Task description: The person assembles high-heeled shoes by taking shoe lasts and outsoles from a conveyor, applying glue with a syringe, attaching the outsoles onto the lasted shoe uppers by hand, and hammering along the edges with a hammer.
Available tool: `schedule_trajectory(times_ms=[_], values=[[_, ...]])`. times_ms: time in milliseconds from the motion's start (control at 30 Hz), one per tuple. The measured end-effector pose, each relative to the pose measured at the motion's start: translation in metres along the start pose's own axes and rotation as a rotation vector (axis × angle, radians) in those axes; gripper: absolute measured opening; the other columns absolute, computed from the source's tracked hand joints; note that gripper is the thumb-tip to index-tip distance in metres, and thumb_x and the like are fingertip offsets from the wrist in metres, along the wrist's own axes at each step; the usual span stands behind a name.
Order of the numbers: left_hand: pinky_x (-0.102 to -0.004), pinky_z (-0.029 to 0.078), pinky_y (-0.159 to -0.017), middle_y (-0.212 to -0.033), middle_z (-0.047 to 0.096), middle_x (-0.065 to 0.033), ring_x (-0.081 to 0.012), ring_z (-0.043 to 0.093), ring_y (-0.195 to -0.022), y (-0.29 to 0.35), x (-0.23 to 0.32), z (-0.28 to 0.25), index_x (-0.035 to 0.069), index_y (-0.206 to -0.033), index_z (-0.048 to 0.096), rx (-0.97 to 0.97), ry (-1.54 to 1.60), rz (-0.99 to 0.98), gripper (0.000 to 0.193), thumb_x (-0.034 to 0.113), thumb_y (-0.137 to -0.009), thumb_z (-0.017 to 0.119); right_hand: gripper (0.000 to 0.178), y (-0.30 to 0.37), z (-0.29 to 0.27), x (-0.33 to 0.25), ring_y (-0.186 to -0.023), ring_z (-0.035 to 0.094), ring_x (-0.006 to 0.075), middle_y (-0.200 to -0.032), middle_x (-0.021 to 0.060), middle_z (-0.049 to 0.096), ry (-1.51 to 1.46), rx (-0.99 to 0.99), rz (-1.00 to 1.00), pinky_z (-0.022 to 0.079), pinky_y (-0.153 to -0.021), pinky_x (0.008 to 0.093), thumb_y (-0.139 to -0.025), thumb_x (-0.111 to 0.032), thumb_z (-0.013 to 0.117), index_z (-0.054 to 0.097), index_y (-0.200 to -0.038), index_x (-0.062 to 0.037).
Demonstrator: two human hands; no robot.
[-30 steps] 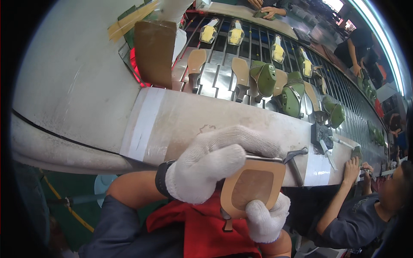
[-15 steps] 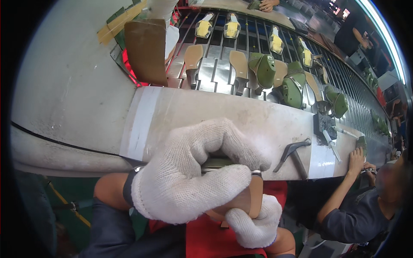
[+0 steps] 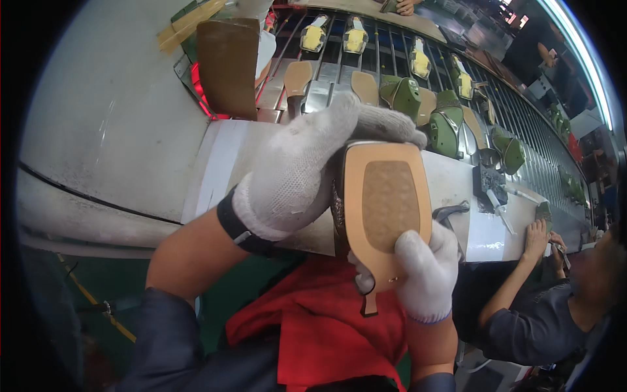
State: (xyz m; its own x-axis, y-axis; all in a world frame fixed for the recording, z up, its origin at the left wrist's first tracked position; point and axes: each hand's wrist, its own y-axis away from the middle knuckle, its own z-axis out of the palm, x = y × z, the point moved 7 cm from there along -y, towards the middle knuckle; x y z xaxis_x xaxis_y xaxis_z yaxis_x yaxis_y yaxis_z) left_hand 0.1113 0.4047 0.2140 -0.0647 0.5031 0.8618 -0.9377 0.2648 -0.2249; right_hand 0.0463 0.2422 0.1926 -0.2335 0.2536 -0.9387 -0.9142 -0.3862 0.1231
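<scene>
A high-heeled shoe (image 3: 388, 202) is held over the table's near edge, its tan sole with a darker inset panel facing me and its heel end lower. My right hand (image 3: 430, 274), in a white knit glove, is closed on the narrow waist near the heel, thumb on the sole. Also gloved, my left hand (image 3: 304, 166) curves around the left side and toe end, its fingers bent over the toe. The shoe hides part of the left hand's grip and most of the upper. Just right of the shoe, a hammer (image 3: 450, 210) lies partly covered on the table.
Behind the table (image 3: 215, 170), a slatted conveyor (image 3: 320, 97) carries tan soles, green shoe uppers (image 3: 447, 124) and yellow-lined pieces (image 3: 354, 39). A black box (image 3: 488, 183) and a white-handled brush (image 3: 501, 215) are right. A brown board (image 3: 228, 68) stands left. A co-worker (image 3: 542, 294) sits at right.
The shoe has been raised and turned, so its whole sole now faces me. My left hand has moved up to the toe end; my right hand has risen with the shoe.
</scene>
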Motion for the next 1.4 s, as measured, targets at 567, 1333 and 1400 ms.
schedule_trajectory(times_ms=[567, 1333, 1400], values=[[-0.0449, 0.051, -0.121, -0.151, 0.065, -0.0229, -0.0287, 0.064, -0.140, -0.016, -0.011, 0.008, -0.006, -0.154, 0.055, -0.134, -0.085, 0.190, 0.052, 0.031, -0.118, 0.056, 0.044, -0.010, -0.026, -0.018, -0.080, 0.081, 0.0302, -0.101, 0.0241, 0.079, 0.134, 0.055, -0.111, 0.069, -0.068, 0.0399, -0.112, -0.025, 0.060, 0.064, -0.132, 0.0137], [-0.0409, 0.064, -0.092, -0.108, 0.077, -0.0196, -0.0259, 0.076, -0.097, 0.063, 0.070, -0.016, -0.003, -0.115, 0.066, 0.350, -0.536, -0.053, 0.037, 0.032, -0.106, 0.063, 0.019, 0.008, 0.050, -0.001, -0.059, 0.069, 0.0312, -0.071, 0.0134, 0.068, 0.694, -0.184, -0.463, 0.052, -0.055, 0.0389, -0.099, -0.016, 0.076, 0.078, -0.103, 0.0025], [-0.0386, 0.064, -0.089, -0.104, 0.077, -0.0166, -0.0229, 0.076, -0.093, 0.070, 0.070, -0.020, -0.002, -0.113, 0.066, 0.388, -0.586, -0.095, 0.032, 0.028, -0.104, 0.067, 0.018, 0.010, 0.056, 0.000, -0.057, 0.067, 0.0295, -0.070, 0.0120, 0.068, 0.754, -0.194, -0.584, 0.051, -0.054, 0.0397, -0.097, -0.016, 0.079, 0.078, -0.103, 0.0015]])
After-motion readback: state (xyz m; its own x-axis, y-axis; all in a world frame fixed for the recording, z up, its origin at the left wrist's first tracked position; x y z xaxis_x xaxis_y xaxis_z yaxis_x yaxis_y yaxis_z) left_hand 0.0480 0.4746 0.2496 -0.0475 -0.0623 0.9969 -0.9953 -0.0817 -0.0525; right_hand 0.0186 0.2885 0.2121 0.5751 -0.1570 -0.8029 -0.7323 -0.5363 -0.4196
